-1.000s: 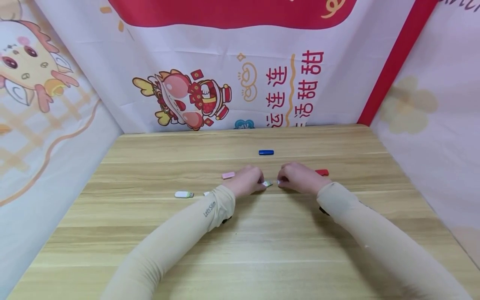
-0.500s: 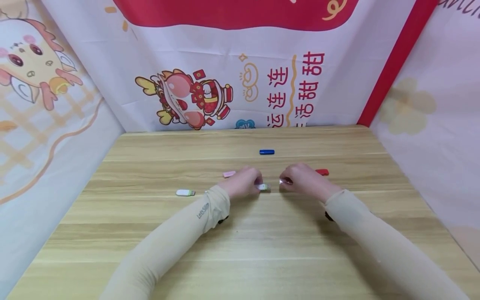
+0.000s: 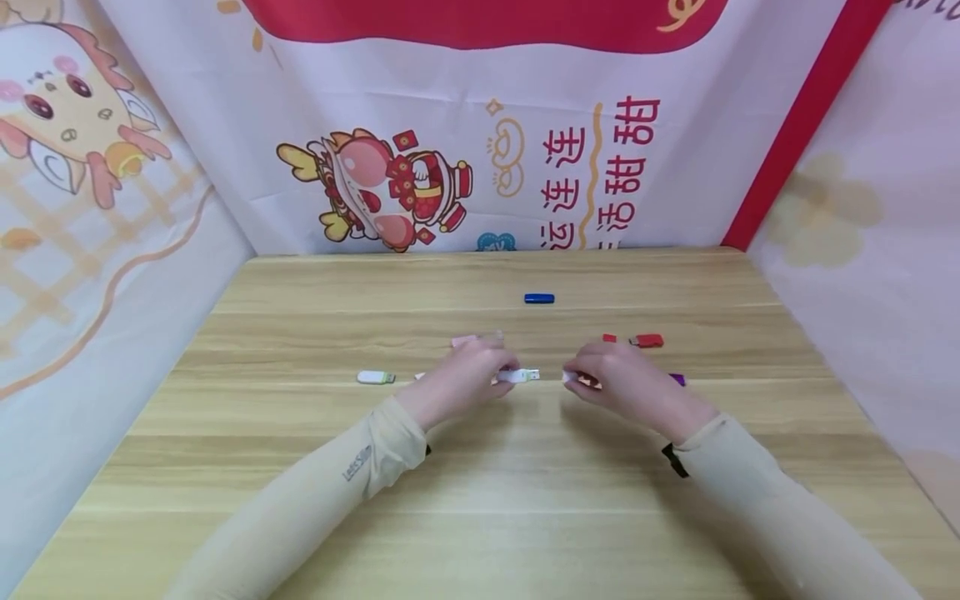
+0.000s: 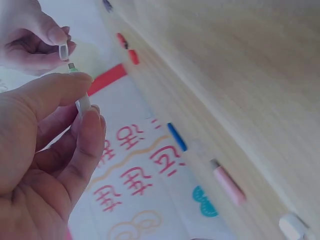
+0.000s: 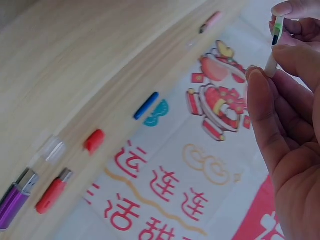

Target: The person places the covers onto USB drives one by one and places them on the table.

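My left hand (image 3: 459, 377) pinches a white USB stick (image 3: 519, 376) with a green band, its metal plug bare and pointing right. Facing it, my right hand (image 3: 633, 380) pinches a small white cap (image 3: 568, 377) between thumb and fingers. A short gap separates plug and cap in the head view. From the left wrist, the cap's open end (image 4: 63, 51) shows just past the plug (image 4: 71, 66). Behind my left hand lie a pink USB stick (image 3: 462, 341) and a clear cap (image 3: 495, 335).
Another white-and-green USB stick (image 3: 375, 377) lies uncapped on the left of the wooden table (image 3: 480, 533). A blue stick (image 3: 539, 298) lies farther back. On the right are a red stick (image 3: 649, 340), its red cap (image 3: 609, 338), a purple stick (image 5: 17, 199) and a clear cap (image 5: 51, 149).
Both hands have shifted slightly toward the person, keeping the stick and cap. More of the stick shows beyond my left fingers. The red cap and purple stick have come into sight by my right hand.
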Available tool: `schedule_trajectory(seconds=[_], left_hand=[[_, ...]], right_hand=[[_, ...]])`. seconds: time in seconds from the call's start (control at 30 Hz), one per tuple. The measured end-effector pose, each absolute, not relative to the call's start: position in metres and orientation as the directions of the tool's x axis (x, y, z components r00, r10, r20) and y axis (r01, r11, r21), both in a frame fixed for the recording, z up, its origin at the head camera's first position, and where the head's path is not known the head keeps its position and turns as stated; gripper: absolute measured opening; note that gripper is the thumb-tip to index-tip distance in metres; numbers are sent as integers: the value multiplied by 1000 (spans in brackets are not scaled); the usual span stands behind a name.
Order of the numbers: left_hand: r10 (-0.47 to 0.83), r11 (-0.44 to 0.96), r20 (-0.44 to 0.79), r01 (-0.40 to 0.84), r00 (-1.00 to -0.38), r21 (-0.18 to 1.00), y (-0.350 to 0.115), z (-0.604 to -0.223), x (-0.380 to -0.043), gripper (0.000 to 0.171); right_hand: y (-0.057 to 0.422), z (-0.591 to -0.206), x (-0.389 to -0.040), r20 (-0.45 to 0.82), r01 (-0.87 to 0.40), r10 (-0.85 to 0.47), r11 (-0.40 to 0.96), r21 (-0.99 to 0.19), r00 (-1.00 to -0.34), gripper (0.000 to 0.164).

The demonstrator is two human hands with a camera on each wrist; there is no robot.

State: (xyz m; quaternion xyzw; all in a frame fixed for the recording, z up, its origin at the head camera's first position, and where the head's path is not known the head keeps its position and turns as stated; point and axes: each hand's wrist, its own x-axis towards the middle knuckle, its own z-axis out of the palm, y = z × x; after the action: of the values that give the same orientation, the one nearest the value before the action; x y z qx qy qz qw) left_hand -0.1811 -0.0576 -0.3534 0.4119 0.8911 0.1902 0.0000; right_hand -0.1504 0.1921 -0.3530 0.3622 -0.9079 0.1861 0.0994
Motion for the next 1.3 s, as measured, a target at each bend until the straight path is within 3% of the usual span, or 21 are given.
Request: schedule_trajectory(seconds=[0.3, 0.93, 1.3], left_hand=[[773, 468, 331, 839, -540, 277, -78, -346, -144, 18], [787, 427, 453, 900, -419, 90, -98, -343, -97, 17], [791, 440, 467, 898, -394, 12, -98, -343, -87, 19]], right_hand=[[181, -348, -124, 408, -757, -651, 625, -192, -641, 21], [162, -345, -88, 469, -841, -705, 506, -192, -532, 24], [159, -346, -78, 543, -873, -696, 459, -165, -469, 28]])
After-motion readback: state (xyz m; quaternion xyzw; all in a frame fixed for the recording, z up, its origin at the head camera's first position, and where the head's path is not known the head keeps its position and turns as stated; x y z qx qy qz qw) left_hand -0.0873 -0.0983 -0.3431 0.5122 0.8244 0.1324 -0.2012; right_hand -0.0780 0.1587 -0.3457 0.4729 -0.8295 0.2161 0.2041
